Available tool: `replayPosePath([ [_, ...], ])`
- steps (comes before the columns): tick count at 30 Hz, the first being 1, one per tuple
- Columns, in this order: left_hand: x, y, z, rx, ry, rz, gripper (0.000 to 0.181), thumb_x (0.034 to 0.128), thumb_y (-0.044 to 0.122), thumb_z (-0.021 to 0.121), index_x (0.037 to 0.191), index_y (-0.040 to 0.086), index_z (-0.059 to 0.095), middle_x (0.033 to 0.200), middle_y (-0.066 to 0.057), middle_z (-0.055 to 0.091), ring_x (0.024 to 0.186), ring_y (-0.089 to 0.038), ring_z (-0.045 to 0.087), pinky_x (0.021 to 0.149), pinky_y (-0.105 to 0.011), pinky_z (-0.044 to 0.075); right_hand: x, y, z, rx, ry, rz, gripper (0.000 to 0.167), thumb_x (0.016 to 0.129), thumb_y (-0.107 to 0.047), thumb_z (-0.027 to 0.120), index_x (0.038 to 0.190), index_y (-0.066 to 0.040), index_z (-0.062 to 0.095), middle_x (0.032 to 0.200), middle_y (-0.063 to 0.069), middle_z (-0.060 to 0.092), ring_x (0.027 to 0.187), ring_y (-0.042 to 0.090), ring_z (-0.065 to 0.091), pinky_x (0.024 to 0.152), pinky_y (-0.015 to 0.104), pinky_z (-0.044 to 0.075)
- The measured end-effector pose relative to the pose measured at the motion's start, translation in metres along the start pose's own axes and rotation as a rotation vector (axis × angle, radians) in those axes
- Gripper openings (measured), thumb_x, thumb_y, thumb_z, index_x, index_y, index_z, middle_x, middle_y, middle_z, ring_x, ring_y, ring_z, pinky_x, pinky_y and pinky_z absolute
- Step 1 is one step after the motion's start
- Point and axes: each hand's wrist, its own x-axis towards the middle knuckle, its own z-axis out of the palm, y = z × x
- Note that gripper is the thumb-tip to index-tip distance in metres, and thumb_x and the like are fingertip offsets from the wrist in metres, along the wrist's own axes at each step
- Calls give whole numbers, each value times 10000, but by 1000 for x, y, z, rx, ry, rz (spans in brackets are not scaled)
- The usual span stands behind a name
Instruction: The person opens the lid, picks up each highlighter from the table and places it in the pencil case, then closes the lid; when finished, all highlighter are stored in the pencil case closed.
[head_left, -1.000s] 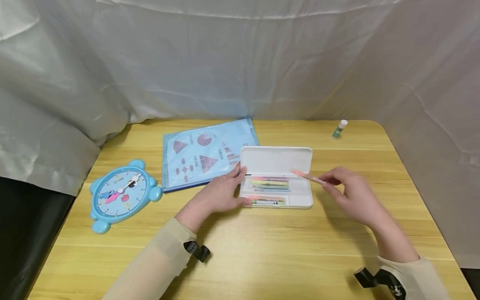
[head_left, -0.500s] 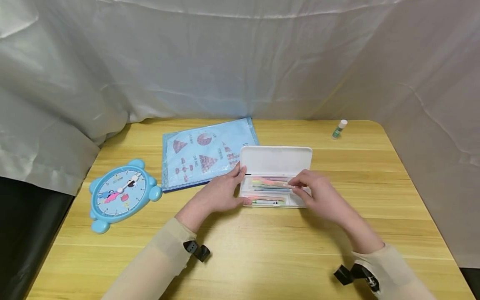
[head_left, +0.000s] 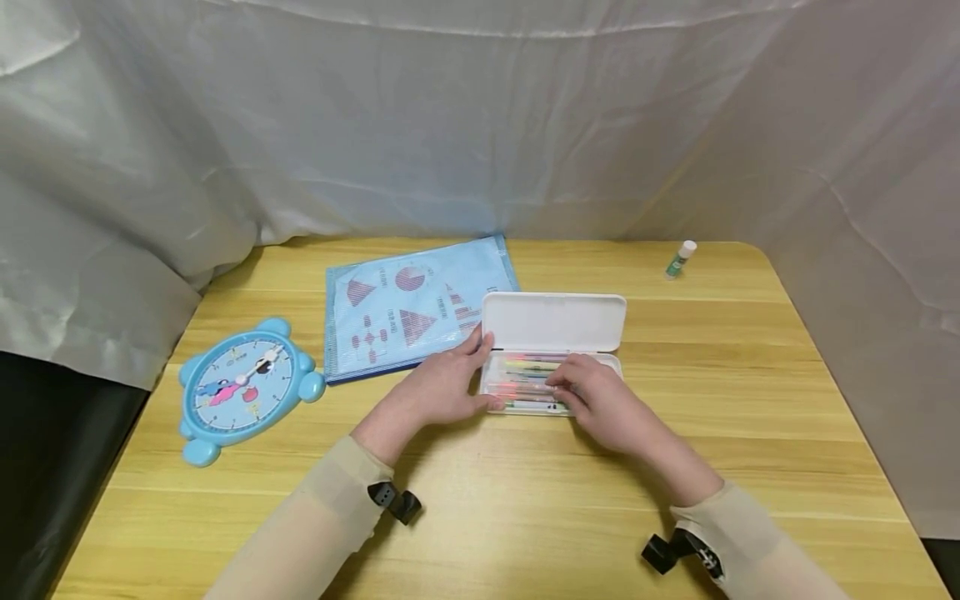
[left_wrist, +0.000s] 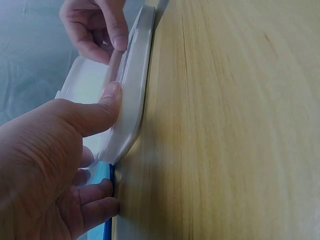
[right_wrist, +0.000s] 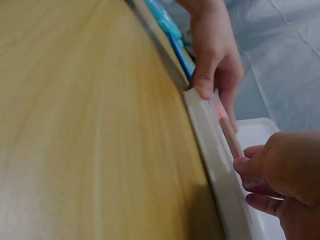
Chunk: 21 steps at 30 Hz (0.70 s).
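A white pencil case (head_left: 552,322) lies with its lid raised, several slim pens (head_left: 528,364) in its tray. My left hand (head_left: 444,385) grips the case's left end, thumb on the front rim and fingers toward the back corner; in the left wrist view the thumb (left_wrist: 102,110) presses on the edge. Between thumb and fingertips, my right hand (head_left: 611,406) pinches a pen (right_wrist: 230,136) with a pinkish-orange tip and a light brown body. That pen is low over the front part of the tray, its tip toward my left thumb. The right fingers hide part of the tray.
Behind and left of the case lies a blue printed packet (head_left: 405,304), close to my left fingers. A blue toy clock (head_left: 243,387) sits at the left of the wooden table (head_left: 510,517). A glue stick (head_left: 680,259) stands at the back right. Grey cloth (head_left: 480,117) hangs behind.
My right hand has moved left with the pen, from beside the case to over its tray, then toward the tray's front. The left hand has stayed on the case's left end.
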Motion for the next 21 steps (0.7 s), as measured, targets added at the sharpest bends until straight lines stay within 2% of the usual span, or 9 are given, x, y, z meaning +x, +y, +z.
replayPosePath([
  [10,1,0,1,11,5,9,1107,921,644,736,1671,68,160,1743,-123,46,1452,-369,459,1164,-429,410,-3,2,8,-98,36,-37,106,949,11,773,1026,-53,806,998,0,640,949,174,620,820,389,571],
  [16,0,0,1,4,14,20,1103,922,625,747,1672,55,174,1743,-141,71,1444,-380,469,1156,-448,420,-5,1,10,-146,34,-76,139,943,52,751,1048,-7,821,972,14,603,926,185,591,794,377,566],
  [21,0,0,0,4,12,16,1093,928,621,744,1673,55,178,1745,-139,70,1446,-375,468,1152,-447,425,-4,1,10,-151,40,-78,141,939,66,749,1038,-4,821,959,12,606,921,190,596,787,373,568],
])
